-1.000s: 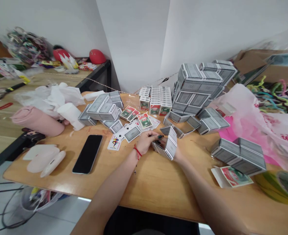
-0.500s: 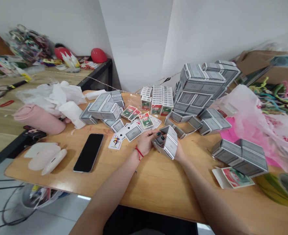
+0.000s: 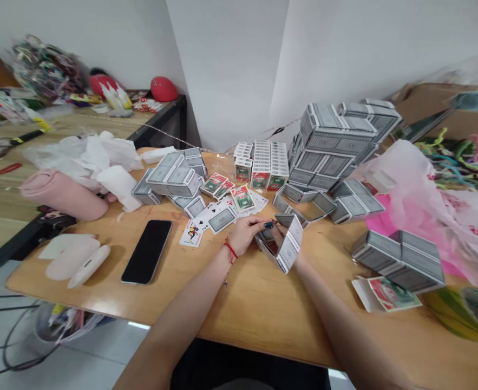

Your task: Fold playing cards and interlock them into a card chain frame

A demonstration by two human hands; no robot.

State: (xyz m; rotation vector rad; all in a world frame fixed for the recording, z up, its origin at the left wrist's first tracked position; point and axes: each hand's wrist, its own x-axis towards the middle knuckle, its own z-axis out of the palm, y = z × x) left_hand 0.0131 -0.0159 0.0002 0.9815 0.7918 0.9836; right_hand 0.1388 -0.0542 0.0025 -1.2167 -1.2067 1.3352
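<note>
Holding card frame (image 3: 292, 245) R of phone (image 3: 146, 252)

L hand (image 3: 244, 234) pinches its edge; R hand (image 3: 279, 237) partly hidden behind, exact grip can't tell. Prob. light, springy, easily creased; best grip: folded edges, w/ gentle pressure.

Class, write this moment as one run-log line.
left hand: holding folded card piece | right hand: holding same piece | phone: lying on table

Dark-screened phone (image 3: 146, 252) near a thick pink roll (image 3: 66, 196)
</note>
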